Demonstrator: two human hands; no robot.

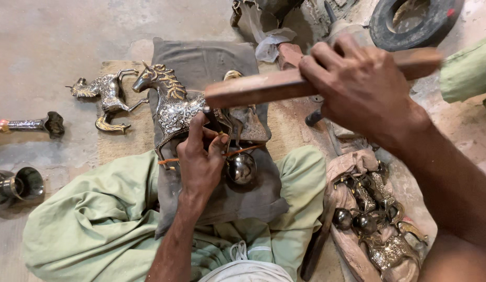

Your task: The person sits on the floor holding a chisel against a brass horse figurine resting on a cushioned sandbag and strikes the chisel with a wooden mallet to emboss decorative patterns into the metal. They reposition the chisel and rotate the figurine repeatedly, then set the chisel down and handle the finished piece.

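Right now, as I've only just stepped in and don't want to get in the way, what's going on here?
A person sits cross-legged on the floor with a grey cushion on the lap. The left hand steadies a slim tool against a metal horse figure lying on the cushion. The right hand holds a wooden mallet raised above it. A second horse figure lies on the mat to the left, and more metal pieces are heaped on cloth at the right.
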